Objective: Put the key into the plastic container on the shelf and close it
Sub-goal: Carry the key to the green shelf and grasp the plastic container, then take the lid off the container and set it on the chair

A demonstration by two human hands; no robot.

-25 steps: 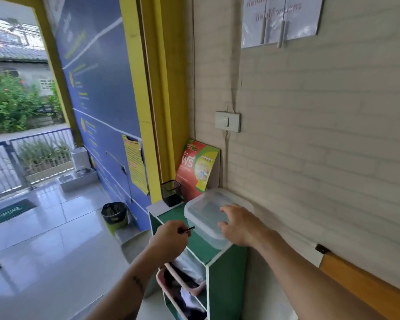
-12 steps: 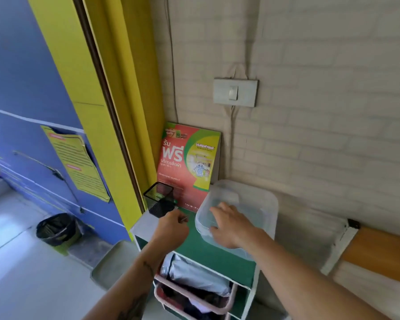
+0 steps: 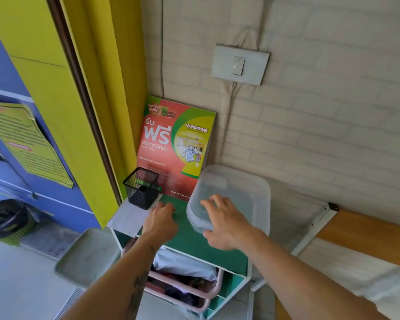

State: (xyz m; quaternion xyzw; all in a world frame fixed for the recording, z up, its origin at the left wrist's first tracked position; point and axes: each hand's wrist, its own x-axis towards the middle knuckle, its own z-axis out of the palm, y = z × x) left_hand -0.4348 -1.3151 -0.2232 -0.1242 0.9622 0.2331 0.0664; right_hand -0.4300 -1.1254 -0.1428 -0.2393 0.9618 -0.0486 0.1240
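On the green shelf top (image 3: 189, 236) my right hand (image 3: 226, 224) lies spread flat on the lidded plastic container (image 3: 243, 195), holding nothing. My left hand (image 3: 161, 219) is curled shut; a thin sliver at its fingertips may be the key (image 3: 175, 212). Behind stands a red poster (image 3: 173, 148) reading "LAUNDRYBAR".

Black mesh cup (image 3: 141, 188), red leaflet (image 3: 171, 148), wall switch (image 3: 240, 64), bin (image 3: 6, 218)
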